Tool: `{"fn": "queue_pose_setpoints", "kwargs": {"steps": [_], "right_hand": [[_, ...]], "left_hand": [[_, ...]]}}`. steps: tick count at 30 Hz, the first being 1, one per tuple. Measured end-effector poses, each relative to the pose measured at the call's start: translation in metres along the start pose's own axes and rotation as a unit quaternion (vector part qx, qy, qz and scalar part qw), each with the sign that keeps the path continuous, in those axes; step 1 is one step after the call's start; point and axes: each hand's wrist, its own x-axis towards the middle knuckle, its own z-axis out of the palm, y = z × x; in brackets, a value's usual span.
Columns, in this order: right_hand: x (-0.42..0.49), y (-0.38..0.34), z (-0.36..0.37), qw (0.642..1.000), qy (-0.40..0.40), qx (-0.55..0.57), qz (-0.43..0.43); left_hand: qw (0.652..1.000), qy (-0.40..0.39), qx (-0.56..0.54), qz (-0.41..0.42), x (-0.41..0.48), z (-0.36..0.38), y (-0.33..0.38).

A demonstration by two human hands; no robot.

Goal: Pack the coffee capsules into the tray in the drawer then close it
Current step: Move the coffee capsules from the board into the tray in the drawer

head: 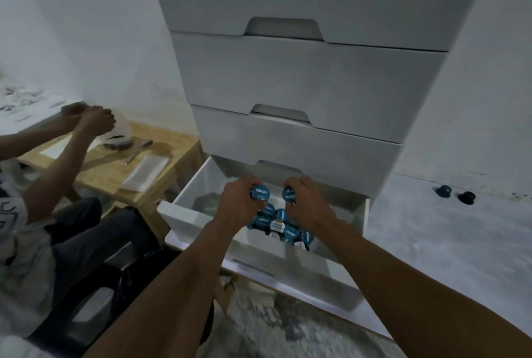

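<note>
The bottom drawer [184, 210] of a white chest stands pulled out. Inside it, a white tray [267, 245] holds a pile of several blue-lidded coffee capsules [283, 228]. My left hand [240, 202] grips one blue capsule [259, 193] above the pile, its lid facing me. Just to its right, my right hand [309, 202] grips another blue capsule [289, 196]. Both hands hover over the back of the tray. Two dark capsules [454, 194] lie on the floor at the right, away from the drawer.
Three shut drawers [302, 81] rise above the open one. At the left, another person [43, 213] sits on a black chair at a low wooden table [115, 167] with papers and tools. The floor [431, 242] is grey concrete.
</note>
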Motion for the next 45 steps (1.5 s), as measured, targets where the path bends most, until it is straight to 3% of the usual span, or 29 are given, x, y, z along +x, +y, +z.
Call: {"fn": "queue_pose_setpoints", "kwargs": {"steps": [12, 24, 45], "right_hand": [[0.033, 0.028, 0.035, 0.990, -0.022, -0.022, 0.135], [0.041, 0.009, 0.071, 0.970, 0.045, -0.017, 0.239], [0.057, 0.033, 0.079, 0.978, 0.030, -0.037, 0.201]], "left_hand": [[0.986, -0.148, 0.063, 0.055, 0.075, 0.033, -0.033], [0.963, -0.196, 0.055, 0.178, 0.111, 0.054, -0.062], [0.927, -0.205, 0.126, 0.289, 0.138, 0.067, -0.078]]}}
